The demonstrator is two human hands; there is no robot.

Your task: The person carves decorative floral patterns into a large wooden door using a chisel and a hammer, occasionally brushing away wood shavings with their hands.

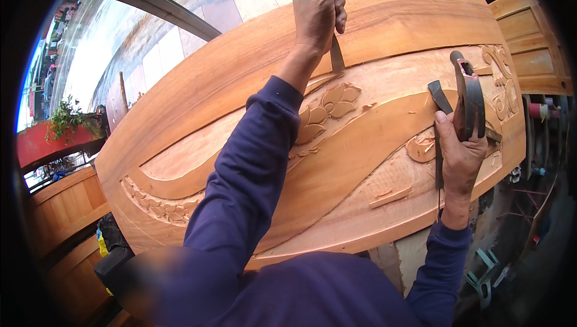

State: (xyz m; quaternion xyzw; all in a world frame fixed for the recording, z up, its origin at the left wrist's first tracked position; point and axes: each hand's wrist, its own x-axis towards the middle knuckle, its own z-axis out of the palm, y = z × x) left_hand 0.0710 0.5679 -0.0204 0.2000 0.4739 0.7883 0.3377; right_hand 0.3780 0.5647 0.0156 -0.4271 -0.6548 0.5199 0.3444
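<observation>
Chisel (337,55) gripped upright in the left hand (318,18), its blade down on a carved panel (415,24).
The panel lies flat before the person, carved face up, presumably so that both arms can reach across it. The left hand is clamped on the chisel, high up, which likely leaves the blade in plain sight; its lower end meets the recess's far edge, beyond the flower (341,100). The right hand (461,156) is closed around a black tool (473,102) (its kind is hard to tell) over the panel's right part. The thumb rests by a dark blade (440,96), perhaps to keep it steady, though whether it is held or merely lies beneath cannot be told. A loose strip (390,198) lies near, left of that hand.
</observation>
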